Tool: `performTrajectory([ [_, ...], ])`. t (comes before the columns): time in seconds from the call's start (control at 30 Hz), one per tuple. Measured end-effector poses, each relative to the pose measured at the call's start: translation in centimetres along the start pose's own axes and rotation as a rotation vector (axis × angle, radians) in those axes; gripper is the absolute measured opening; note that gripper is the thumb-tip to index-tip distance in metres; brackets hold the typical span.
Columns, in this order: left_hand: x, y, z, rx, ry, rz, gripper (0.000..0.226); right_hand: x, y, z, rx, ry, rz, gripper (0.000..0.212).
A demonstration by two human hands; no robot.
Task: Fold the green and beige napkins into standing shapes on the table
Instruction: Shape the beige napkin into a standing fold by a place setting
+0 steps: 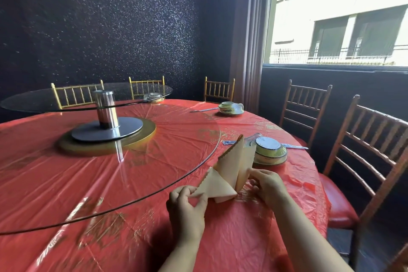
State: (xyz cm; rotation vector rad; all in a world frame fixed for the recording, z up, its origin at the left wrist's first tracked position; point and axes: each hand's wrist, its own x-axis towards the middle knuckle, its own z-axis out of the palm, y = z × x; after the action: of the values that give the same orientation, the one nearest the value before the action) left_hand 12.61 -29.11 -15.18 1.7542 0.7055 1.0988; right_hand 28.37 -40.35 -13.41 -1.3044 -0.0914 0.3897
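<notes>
A head-worn camera looked down across a round table covered in a shiny red plastic cloth. Near its edge, at about five o'clock from the middle of the view, a beige napkin stood half-formed. It had a tall pointed peak with scalloped edges and a lower folded wing at the peak's eight o'clock.

The person's left hand, at seven o'clock of the napkin, pinched the tip of that low wing between thumb and fingers. The right hand, at four o'clock, had its fingers curled on the lower edge of the peak's right panel. The hands were apart, one on each side, both gripping cloth. No green napkin was in view.

At one o'clock of the napkin, just beside the peak, sat a wrapped set of dishes. At ten o'clock, well apart, a glass turntable rose on a steel post. A wooden chair stood at three o'clock.

The main risk appeared to be collapse. The peak seemed propped by the two grips, so letting go before the base was spread could drop it flat. The slick cloth might let the base slide out. A harder pull on one side could drag the folds open, and a topple toward one o'clock would land the point on the dishes.
</notes>
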Motion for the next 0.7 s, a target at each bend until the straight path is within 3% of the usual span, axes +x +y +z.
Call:
performTrajectory([
  [0.17,0.7,-1.0,-0.7,0.107,0.026,-0.019,0.018,1.2,0.4,0.3,-0.103,0.121,-0.056,0.017],
  [0.4,0.4,-1.1,-0.6,0.069,-0.016,-0.025,0.017,0.8,0.2,0.3,-0.121,0.114,-0.046,0.013],
  [0.53,0.1,-0.5,-1.0,-0.048,-0.046,-0.016,0.034,0.8,0.3,0.3,-0.137,0.118,-0.042,0.012],
  [0.7,0.6,-1.0,-1.4,0.042,-0.008,0.0,0.024,1.1,0.5,0.4,-0.178,0.155,-0.057,0.011],
])
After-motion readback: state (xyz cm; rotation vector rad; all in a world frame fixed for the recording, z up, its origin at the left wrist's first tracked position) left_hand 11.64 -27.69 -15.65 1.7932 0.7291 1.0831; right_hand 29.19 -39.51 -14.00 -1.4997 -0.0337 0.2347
